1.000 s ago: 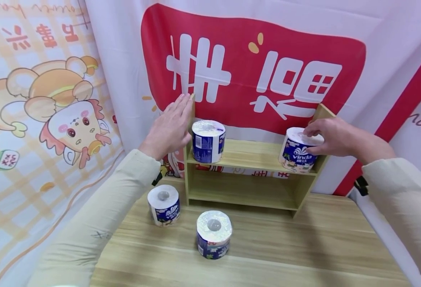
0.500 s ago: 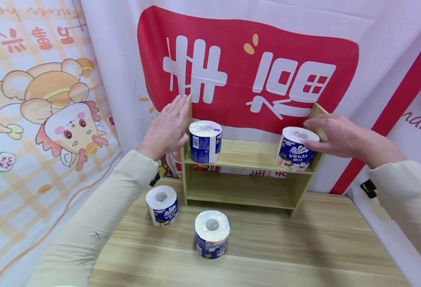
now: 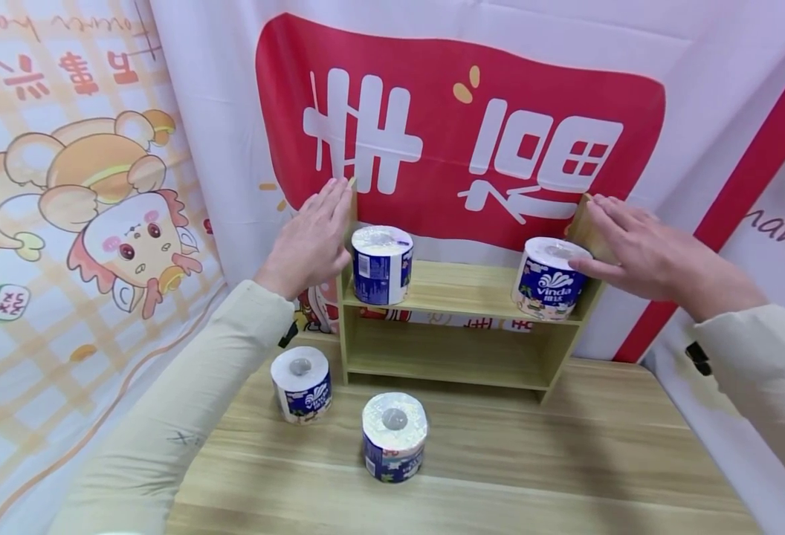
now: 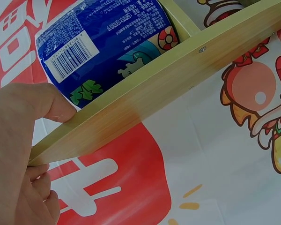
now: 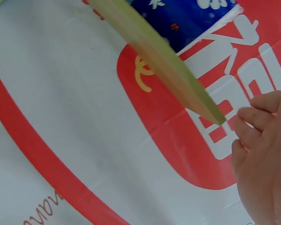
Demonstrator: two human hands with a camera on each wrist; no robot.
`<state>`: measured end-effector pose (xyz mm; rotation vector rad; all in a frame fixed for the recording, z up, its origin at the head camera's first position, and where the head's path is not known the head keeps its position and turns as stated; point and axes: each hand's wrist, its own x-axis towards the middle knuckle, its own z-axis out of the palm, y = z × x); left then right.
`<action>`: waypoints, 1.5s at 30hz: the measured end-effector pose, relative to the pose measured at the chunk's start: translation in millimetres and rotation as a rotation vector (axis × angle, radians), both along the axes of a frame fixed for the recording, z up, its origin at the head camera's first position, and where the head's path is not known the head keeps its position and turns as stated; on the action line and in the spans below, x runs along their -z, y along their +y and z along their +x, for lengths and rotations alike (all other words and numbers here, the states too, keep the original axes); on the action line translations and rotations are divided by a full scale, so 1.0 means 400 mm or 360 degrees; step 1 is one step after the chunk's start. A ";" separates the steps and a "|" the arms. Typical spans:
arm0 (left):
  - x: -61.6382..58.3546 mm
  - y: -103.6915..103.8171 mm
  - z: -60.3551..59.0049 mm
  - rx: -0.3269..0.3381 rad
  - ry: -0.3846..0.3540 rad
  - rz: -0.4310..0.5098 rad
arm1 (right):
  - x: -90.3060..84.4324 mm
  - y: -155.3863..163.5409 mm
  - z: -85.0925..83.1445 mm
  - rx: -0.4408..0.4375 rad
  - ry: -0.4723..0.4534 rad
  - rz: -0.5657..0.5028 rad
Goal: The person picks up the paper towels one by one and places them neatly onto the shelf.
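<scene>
A small two-tier wooden shelf point(image 3: 456, 364) stands at the back of the table in the head view. My left hand point(image 3: 312, 241) holds its left side panel near the top; in the left wrist view the thumb point(image 4: 56, 105) is on one face and the fingers on the other. My right hand point(image 3: 660, 256) is beside the right panel's top, fingers extended; the right wrist view shows them just off the panel's end point(image 5: 203, 105). On the upper tier, one toilet roll point(image 3: 380, 275) is at the left and another toilet roll point(image 3: 545, 286) at the right, near my right thumb.
Two more toilet rolls stand on the wooden table point(image 3: 533, 468): one toilet roll point(image 3: 302, 390) left of the shelf, and one toilet roll point(image 3: 395, 446) in front of it. A printed cloth point(image 3: 486, 67) hangs behind, and a patterned cloth point(image 3: 38, 386) lines the left.
My right hand has let go of the right toilet roll on the upper tier and shifted right, its fingers straightening by the right panel. My left hand stays at the left panel.
</scene>
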<state>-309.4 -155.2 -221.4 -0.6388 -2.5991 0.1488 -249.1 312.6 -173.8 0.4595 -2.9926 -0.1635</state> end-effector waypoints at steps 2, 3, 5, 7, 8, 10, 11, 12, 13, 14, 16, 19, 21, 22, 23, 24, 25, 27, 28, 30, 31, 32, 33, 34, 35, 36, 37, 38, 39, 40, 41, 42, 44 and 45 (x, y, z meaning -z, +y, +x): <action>0.000 0.000 0.000 -0.0001 -0.0003 0.0005 | 0.006 0.007 -0.006 -0.0004 0.0036 0.0022; 0.000 0.000 0.000 -0.0002 -0.0005 0.0005 | 0.010 0.012 -0.008 -0.0003 0.0053 0.0030; 0.000 0.001 0.001 -0.0002 -0.0007 0.0002 | 0.018 0.024 -0.011 -0.0007 0.0083 0.0034; 0.001 0.001 0.002 0.0001 -0.0006 -0.0003 | 0.027 0.035 -0.013 -0.0011 0.0111 0.0038; 0.001 0.001 0.002 0.0002 -0.0006 -0.0004 | 0.032 0.040 -0.015 -0.0012 0.0121 0.0033; 0.001 0.002 0.001 -0.0001 -0.0004 -0.0005 | 0.040 0.049 -0.018 -0.0013 0.0139 0.0023; 0.000 0.002 0.001 -0.0002 -0.0002 -0.0003 | 0.044 0.051 -0.021 -0.0012 0.0149 0.0016; 0.000 0.002 0.001 -0.0005 -0.0001 -0.0003 | 0.048 0.053 -0.023 -0.0011 0.0162 0.0007; 0.000 0.002 0.000 -0.0007 0.0000 -0.0004 | 0.051 0.055 -0.025 -0.0010 0.0175 0.0001; 0.000 0.002 0.000 -0.0009 0.0002 -0.0005 | 0.054 0.056 -0.027 -0.0010 0.0188 -0.0005; 0.001 0.001 0.000 -0.0011 0.0005 -0.0005 | 0.062 0.058 -0.032 -0.0006 0.0215 -0.0014; 0.002 0.001 0.001 -0.0006 0.0013 -0.0008 | 0.071 0.059 -0.038 -0.0003 0.0248 -0.0025; 0.002 0.001 0.002 -0.0005 0.0012 -0.0003 | 0.076 0.060 -0.043 -0.0003 0.0265 -0.0028; 0.002 0.001 0.003 -0.0006 0.0009 -0.0001 | 0.078 0.060 -0.045 -0.0003 0.0273 -0.0033; 0.002 0.002 0.004 -0.0006 0.0006 0.0001 | 0.080 0.060 -0.047 -0.0004 0.0280 -0.0037; 0.002 0.002 0.005 -0.0007 0.0003 0.0004 | 0.082 0.060 -0.049 -0.0005 0.0287 -0.0041; 0.001 0.003 0.005 -0.0009 0.0000 0.0004 | 0.083 0.061 -0.050 -0.0002 0.0294 -0.0047; 0.001 0.003 0.005 -0.0011 -0.0002 0.0002 | 0.086 0.064 -0.053 0.0006 0.0315 -0.0053; 0.000 0.002 0.005 -0.0011 0.0002 -0.0002 | 0.087 0.065 -0.054 0.0009 0.0322 -0.0059; -0.001 0.002 0.004 -0.0013 0.0011 -0.0014 | 0.089 0.068 -0.055 0.0014 0.0332 -0.0066; -0.001 0.003 0.004 -0.0012 0.0014 -0.0017 | 0.089 0.070 -0.055 0.0017 0.0337 -0.0067; -0.002 0.003 0.004 -0.0011 0.0015 -0.0019 | 0.090 0.072 -0.055 0.0016 0.0340 -0.0067; -0.002 0.003 0.003 -0.0010 0.0013 -0.0021 | 0.091 0.074 -0.055 0.0014 0.0338 -0.0070; -0.002 0.003 0.003 -0.0010 0.0013 -0.0024 | 0.092 0.074 -0.056 0.0012 0.0336 -0.0075; -0.003 0.003 0.003 -0.0009 0.0008 -0.0025 | 0.094 0.075 -0.056 0.0009 0.0335 -0.0078; -0.003 0.003 0.003 -0.0006 0.0003 -0.0025 | 0.095 0.076 -0.056 0.0007 0.0334 -0.0080; -0.003 0.003 0.004 -0.0004 -0.0001 -0.0024 | 0.096 0.076 -0.057 0.0006 0.0335 -0.0081; -0.004 0.003 0.004 -0.0001 -0.0005 -0.0024 | 0.097 0.076 -0.058 0.0005 0.0336 -0.0081; -0.004 0.002 0.005 -0.0001 -0.0009 -0.0026 | 0.098 0.076 -0.059 0.0004 0.0339 -0.0079; -0.005 0.001 0.005 0.0000 -0.0014 -0.0024 | 0.099 0.075 -0.059 0.0003 0.0343 -0.0077; -0.006 0.000 0.006 0.0001 -0.0023 -0.0020 | 0.099 0.075 -0.060 0.0001 0.0349 -0.0072; -0.007 0.000 0.006 0.0004 -0.0030 -0.0013 | 0.099 0.074 -0.061 0.0001 0.0355 -0.0067; -0.010 0.000 0.007 0.0004 -0.0047 -0.0004 | 0.100 0.074 -0.062 -0.0001 0.0364 -0.0058; -0.011 0.000 0.007 0.0002 -0.0058 0.0000 | 0.100 0.073 -0.062 -0.0002 0.0368 -0.0055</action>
